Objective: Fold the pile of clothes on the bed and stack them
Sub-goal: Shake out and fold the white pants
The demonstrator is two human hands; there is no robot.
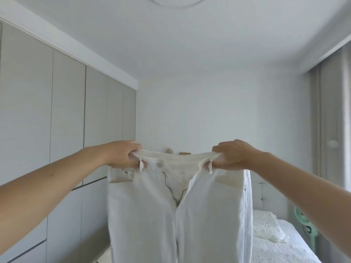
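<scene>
A pair of white trousers (152,215) hangs in the air in front of me, front side facing me, fly unzipped and waistband stretched flat. My left hand (121,154) grips the left end of the waistband. My right hand (233,155) grips the right end at the same height. Both legs hang straight down and run out of the bottom of the view. The bed (284,242) with striped bedding lies behind and below at the lower right. The pile of clothes is hidden or out of view.
A wall of grey wardrobe doors (57,120) runs along the left. A padded headboard (266,196) and a striped pillow (266,223) are at the far end of the bed. A green object (305,226) stands by the bed's right side, curtains (330,120) beyond it.
</scene>
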